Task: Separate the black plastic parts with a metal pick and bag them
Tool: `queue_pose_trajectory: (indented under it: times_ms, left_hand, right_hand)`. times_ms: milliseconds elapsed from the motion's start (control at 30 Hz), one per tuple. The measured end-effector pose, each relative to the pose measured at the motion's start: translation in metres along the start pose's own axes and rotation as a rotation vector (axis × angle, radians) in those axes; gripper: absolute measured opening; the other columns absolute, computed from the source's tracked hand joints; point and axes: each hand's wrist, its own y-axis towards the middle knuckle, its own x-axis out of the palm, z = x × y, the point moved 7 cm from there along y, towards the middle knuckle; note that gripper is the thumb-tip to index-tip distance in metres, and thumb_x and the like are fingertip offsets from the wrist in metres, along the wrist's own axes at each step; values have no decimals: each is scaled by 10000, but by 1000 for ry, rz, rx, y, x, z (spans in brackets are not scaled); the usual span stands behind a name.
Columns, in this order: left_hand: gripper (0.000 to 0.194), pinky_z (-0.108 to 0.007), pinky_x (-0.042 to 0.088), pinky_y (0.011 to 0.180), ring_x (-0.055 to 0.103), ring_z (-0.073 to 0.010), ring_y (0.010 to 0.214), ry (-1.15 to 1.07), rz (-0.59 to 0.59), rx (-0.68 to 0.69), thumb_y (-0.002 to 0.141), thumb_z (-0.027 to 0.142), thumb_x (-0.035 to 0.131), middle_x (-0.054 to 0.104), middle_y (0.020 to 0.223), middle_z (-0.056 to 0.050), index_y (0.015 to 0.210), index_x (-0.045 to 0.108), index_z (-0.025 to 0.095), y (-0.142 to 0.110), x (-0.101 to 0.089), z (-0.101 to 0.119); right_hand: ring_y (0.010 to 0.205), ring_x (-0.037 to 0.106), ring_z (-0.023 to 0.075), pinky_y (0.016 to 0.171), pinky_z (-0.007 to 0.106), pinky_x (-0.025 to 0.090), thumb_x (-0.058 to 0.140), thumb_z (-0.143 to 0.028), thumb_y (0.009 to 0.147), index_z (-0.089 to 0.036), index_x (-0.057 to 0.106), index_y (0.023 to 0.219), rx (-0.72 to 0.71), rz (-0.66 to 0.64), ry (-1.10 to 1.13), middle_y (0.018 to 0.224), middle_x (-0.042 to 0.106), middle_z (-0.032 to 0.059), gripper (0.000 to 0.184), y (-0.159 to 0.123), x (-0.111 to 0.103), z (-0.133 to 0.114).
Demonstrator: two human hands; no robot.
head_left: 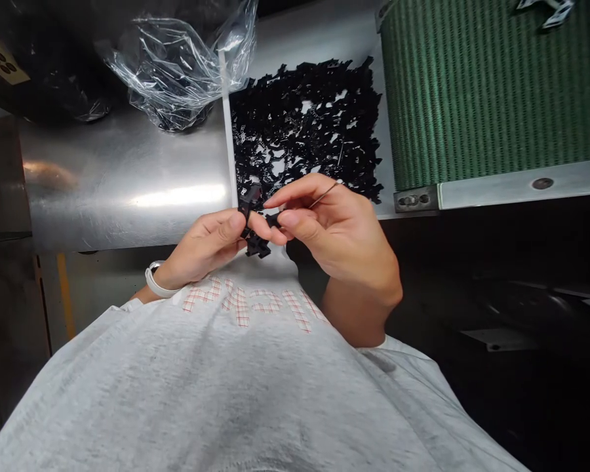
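Black plastic part [254,231] pinched between left hand [201,248] and right hand [337,229].
Thin wire [324,195] held along right fingers; loose black pieces [305,124] heaped on steel plate [387,151] beyond.

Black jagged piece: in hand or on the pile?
In hand: the left hand and right hand pinch the black jagged piece off the pile.

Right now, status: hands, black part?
Left hand pinching black plastic part; right hand on it too, thin metal pin between fingers. Heap of black plastic pieces beyond, by a clear plastic bag.
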Motion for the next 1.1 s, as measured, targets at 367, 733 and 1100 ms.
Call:
queue_pose_trajectory:
  times_ms: [367,733,1100]
  left_hand:
    - [274,-459,553,1072,673,-227,1071,1180,274,589,1082,319,496,725,1103,-117,1185,714,189,-12,2,39]
    - [338,-356,567,999,681,-217,1167,1020,193,460,1088,286,485,720,1199,-143,1295,718,154,-12,-2,39]
    - [395,-327,582,974,737,-166,1068,716,251,446,1020,119,573,809,1184,-18,1342,704,307,-14,-11,40]
  right_hand:
    - [547,290,99,523,272,285,972,-437,701,-258,713,822,7,145,-12,594,329,-86,337,-3,-4,9]
    - [507,316,89,422,245,222,869,-640,769,-231,622,763,58,201,139,599,441,-61,477,1,-13,29]
    - [527,360,98,461,238,297,857,-603,782,-240,648,766,86,60,245,651,536,-38,420,6,1,39]
